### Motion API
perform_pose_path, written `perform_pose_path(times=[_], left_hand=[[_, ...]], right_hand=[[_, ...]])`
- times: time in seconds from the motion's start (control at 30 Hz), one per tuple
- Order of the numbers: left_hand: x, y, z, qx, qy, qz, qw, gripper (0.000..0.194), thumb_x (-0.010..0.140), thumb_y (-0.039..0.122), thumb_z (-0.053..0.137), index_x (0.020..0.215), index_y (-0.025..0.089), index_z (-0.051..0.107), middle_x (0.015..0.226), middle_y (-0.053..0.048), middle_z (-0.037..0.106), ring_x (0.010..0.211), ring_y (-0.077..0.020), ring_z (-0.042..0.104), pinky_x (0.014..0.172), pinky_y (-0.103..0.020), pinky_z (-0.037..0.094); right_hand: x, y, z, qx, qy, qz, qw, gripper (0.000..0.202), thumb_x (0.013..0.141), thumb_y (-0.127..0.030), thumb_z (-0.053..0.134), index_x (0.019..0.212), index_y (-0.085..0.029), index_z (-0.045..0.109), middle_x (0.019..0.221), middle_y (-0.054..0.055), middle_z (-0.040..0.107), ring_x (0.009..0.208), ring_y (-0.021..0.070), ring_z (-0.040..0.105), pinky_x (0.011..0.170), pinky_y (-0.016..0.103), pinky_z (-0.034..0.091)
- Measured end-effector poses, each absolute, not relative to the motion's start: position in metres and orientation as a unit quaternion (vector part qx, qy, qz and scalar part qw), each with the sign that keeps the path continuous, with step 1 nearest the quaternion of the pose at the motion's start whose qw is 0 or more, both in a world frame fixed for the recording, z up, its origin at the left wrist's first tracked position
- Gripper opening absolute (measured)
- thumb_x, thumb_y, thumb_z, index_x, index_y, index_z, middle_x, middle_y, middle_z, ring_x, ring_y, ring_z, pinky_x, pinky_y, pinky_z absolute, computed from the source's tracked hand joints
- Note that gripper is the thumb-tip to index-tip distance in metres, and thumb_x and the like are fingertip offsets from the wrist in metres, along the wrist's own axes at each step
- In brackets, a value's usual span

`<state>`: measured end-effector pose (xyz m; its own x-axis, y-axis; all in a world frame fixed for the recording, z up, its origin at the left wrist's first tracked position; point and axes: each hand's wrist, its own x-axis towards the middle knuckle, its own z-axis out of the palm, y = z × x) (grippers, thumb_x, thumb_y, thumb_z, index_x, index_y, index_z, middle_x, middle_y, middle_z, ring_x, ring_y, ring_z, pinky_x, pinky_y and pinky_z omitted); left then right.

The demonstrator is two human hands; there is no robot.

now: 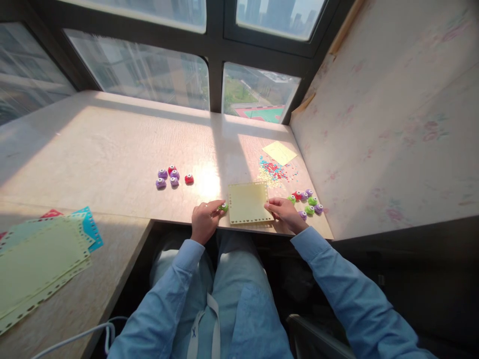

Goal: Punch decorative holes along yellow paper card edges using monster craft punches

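Observation:
A pale yellow square sheet (250,203) with small holes punched along its edges lies close to the front edge of the sill. My left hand (205,219) is closed on a green punch (224,206) at the sheet's left edge. At the right edge of the sheet, my right hand (286,213) pinches the paper between thumb and fingers. Beyond the sheet lies a scatter of red, blue and yellow paper bits (275,171). Just right of my right hand stand several green, purple and red punches (310,210).
Several purple and red punches (174,181) stand left of centre. A yellow paper piece (280,152) lies at the back right. Punched green sheets (45,249) are stacked at the far left over blue and red ones. A white cable (80,337) hangs at lower left.

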<state>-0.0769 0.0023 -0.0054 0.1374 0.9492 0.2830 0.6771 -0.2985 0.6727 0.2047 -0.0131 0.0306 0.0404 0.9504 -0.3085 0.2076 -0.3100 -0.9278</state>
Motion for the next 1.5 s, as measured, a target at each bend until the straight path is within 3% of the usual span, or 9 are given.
perform_pose_path(times=[1.5], left_hand=[[-0.0753,0.0001,0.0014,0.747,0.555,0.323,0.172,0.029,0.083,0.023,0.069,0.110,0.030,0.072,0.115,0.000,0.073,0.092,-0.0227,0.066,0.084,-0.039,0.047]], right_hand=[[0.2047,-0.0110,0.0285,-0.621,-0.473,0.508,0.364,0.046,0.062,-0.055,0.075,0.073,-0.012,0.063,0.058,-0.002,0.051,0.048,0.0043,0.034,0.047,0.021,0.025]])
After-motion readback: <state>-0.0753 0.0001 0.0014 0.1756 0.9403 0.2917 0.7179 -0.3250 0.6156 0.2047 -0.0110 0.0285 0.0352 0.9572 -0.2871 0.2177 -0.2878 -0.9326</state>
